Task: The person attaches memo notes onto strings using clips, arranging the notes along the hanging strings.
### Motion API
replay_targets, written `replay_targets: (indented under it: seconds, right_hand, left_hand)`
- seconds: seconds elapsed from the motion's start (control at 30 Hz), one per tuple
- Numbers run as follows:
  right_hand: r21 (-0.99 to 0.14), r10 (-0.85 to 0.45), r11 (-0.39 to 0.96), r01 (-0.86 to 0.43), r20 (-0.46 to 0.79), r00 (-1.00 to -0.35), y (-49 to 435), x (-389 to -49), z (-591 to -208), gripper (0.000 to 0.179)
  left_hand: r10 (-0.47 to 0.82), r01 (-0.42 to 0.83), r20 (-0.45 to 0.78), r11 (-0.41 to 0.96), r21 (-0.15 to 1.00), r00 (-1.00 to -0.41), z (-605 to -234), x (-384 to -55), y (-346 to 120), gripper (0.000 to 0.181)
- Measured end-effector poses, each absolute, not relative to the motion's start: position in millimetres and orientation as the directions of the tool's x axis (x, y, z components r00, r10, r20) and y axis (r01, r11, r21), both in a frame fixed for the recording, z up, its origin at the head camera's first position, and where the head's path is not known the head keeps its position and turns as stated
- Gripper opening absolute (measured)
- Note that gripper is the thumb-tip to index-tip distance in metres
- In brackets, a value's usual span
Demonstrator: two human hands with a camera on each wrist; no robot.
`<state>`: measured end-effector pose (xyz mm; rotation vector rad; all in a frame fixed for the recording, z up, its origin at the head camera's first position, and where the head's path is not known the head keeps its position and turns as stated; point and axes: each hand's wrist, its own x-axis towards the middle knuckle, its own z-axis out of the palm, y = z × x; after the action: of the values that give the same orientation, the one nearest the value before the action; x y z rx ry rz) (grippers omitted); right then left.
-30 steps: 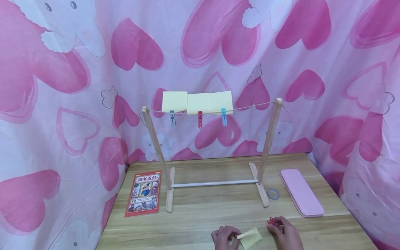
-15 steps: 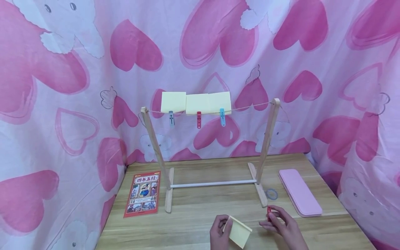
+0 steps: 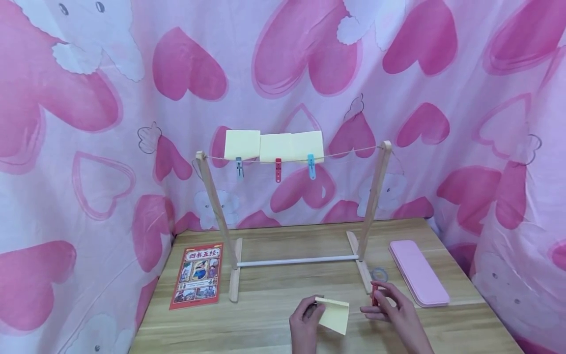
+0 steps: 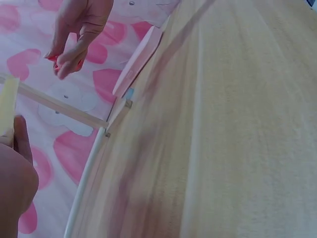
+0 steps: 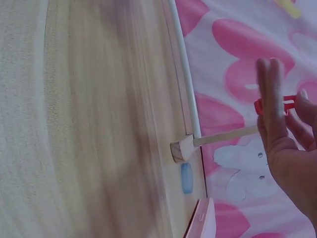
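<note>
Pale yellow square paper note (image 3: 333, 315) sits pinched in the left hand (image 3: 304, 318), grip clamped on the note's left edge, sheet lifted off the light wooden desk (image 3: 274, 314) and tilted, hanging to the right of that grip. In the left wrist view only a yellow sliver of it (image 4: 8, 105) shows above the thumb.

Small red plastic clothes peg (image 3: 374, 295) is pinched in the right hand (image 3: 389, 309), grip clamped on it with fingertips, peg roughly upright. Right wrist view shows the peg (image 5: 275, 104) between the fingers (image 5: 270, 99) and thumb. The two grips are near each other, peg just right of the note, not touching it.

Beyond both grips stands a wooden drying rack with a white crossbar and a string on top (image 3: 376, 196). On the string hang three yellow notes (image 3: 274, 145) held by a blue-grey peg (image 3: 239, 167), a red peg (image 3: 277, 169) and a light blue peg (image 3: 311, 165).

Right of the right grip, near: a pink flat rectangular case (image 3: 417, 271) and a small roll of clear tape (image 3: 378, 274) by the rack's foot. Well left of the left grip lies a red illustrated booklet (image 3: 197, 275). Pink heart-print cloth (image 3: 110, 123) hangs behind and on both sides of the desk.
</note>
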<state>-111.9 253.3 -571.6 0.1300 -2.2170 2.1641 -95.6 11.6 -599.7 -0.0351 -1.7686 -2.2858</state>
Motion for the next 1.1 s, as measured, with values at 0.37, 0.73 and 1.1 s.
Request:
replay_targets:
  seconds: [0.37, 0.73, 1.1]
  right_hand:
    - [-0.848, -0.016, 0.359, -0.39, 0.412, -0.911, 261, -145, -496, 0.028]
    - [-0.792, -0.095, 0.063, -0.607, 0.601, -0.794, 246, -193, -326, 0.023]
    - [-0.748, -0.012, -0.086, -0.658, 0.662, -0.75, 210, -264, -252, 0.013]
  left_hand:
    - [-0.273, 0.168, 0.117, -0.17, 0.971, -0.955, -561, -136, 15, 0.013]
    - [-0.202, 0.273, 0.251, -0.09, 0.958, -0.947, -455, -212, 16, 0.016]
    - [-0.187, 0.368, 0.34, -0.144, 0.919, -0.922, -382, -262, 39, 0.025]
